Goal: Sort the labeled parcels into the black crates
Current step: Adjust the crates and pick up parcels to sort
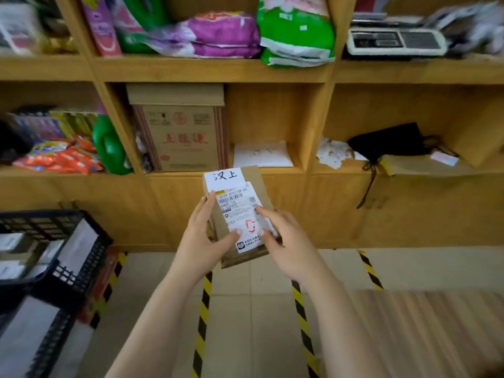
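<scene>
Left hand and right hand, fingers curled, grip a flat cardboard parcel with white paper labels, right of the latticed black crate.

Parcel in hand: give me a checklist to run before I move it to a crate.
1. Grip: left hand and right hand both hold the parcel: ok.
2. Label faces up, top line readable: ok.
3. Whole label unobstructed: not ok, both hands cover part of it.
4. Crate in view at left: ok.
5. Crate matches this label: cannot tell, nothing legible on it.
6. Room left in the crate: cannot tell.
</scene>
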Tool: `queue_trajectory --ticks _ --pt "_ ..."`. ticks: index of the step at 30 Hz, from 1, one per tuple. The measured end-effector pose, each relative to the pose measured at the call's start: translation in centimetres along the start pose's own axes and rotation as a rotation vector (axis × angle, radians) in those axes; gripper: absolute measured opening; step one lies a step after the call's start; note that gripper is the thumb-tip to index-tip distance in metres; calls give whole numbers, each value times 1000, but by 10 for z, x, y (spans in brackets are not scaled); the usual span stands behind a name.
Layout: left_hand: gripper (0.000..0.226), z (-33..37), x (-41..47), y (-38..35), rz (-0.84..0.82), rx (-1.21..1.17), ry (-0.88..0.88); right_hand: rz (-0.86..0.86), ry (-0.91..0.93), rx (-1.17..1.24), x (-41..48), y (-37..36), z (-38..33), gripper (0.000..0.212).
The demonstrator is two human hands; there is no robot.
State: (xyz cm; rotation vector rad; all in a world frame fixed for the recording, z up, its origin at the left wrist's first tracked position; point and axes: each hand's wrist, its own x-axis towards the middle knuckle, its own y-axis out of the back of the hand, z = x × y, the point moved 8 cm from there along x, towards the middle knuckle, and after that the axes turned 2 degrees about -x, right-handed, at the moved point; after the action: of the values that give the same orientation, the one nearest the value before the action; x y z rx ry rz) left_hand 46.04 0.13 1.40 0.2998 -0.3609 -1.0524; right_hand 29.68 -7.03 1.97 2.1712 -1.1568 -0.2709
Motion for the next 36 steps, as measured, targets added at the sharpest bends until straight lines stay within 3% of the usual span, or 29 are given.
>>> queue_trajectory --ticks 7,15,26,36 --pt "93 -67 8 153 214 60 60 -160 118 51 64 -127 -100 52" --pt "85 -141 22 280 295 23 88 -244 176 130 123 -253 -177 51" --pt "81 -236 48 382 473 -26 228 -499 272 79 220 -392 -228 50" --pt "79 -295 152 474 755 -108 325 -710 427 69 386 -485 -289 49"
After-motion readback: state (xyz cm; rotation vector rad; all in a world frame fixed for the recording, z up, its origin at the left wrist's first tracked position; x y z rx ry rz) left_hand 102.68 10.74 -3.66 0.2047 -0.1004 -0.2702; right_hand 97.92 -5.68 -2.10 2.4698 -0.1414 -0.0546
